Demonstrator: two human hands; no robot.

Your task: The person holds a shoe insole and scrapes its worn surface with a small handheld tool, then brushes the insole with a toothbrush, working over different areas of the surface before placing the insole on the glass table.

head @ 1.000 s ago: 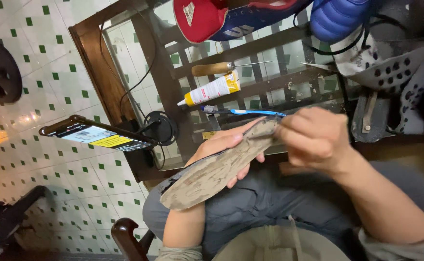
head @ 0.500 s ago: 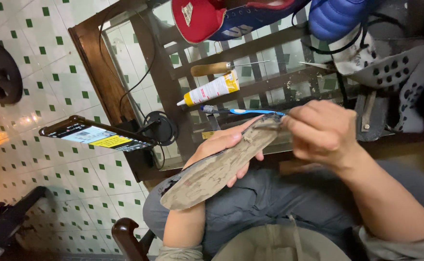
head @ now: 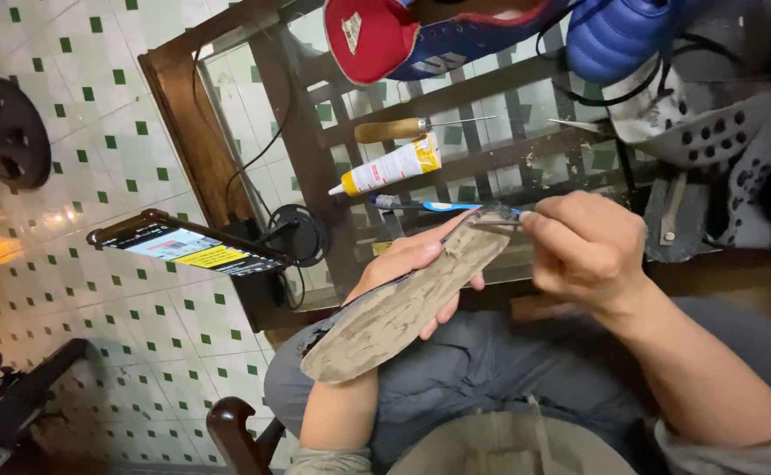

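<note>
My left hand (head: 412, 264) holds a worn grey shoe sole (head: 403, 303) from underneath, its rough glue-stained face turned up and its toe end pointing to the upper right. My right hand (head: 583, 251) is closed around a blue toothbrush (head: 429, 206), whose head rests on the sole's toe end while the handle sticks out to the left. Both hands hover over my lap, just in front of a glass-topped wooden table (head: 227, 132).
On the table lie a white and yellow glue tube (head: 390, 167), a wooden-handled awl (head: 403, 129), a red and blue sneaker (head: 420, 35), a blue shoe (head: 618, 35) and a perforated grey shoe upper (head: 711, 132). A phone (head: 187, 246) sits on a stand at the left, over tiled floor.
My right hand has shifted slightly along the toe end of the sole with the toothbrush. The left hand and sole stay almost still.
</note>
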